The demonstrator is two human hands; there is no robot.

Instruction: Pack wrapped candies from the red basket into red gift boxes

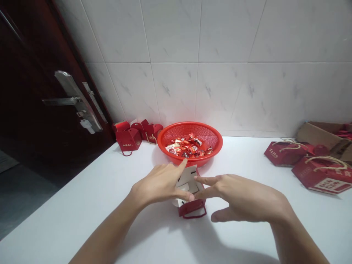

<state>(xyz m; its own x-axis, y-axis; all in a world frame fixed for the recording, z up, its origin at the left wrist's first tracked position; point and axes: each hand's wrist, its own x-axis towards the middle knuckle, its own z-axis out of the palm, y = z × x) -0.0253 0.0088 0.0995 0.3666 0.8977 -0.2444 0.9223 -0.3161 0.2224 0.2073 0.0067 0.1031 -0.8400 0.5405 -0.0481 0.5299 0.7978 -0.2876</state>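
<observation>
A small red box point(192, 208) with a white inside stands open on the white table, a dark red cord handle hanging at its near side. My left hand point(158, 183) is at the box's left side, thumb over the opening and index finger stretched toward the basket. From the right, my right hand point(233, 198) reaches to the box with its fingers apart, fingertips at the opening and thumb off to the side. Just behind the box sits a red mesh basket point(217, 146) with wrapped candies point(189, 148) in it.
Several small red boxes point(128, 140) stand at the table's back left. Larger red boxes with rope handles point(324, 174) and a cardboard box point(316, 134) are at the right. A tiled wall point(176, 95) backs the table point(90, 205); a dark door point(33, 73) is at left.
</observation>
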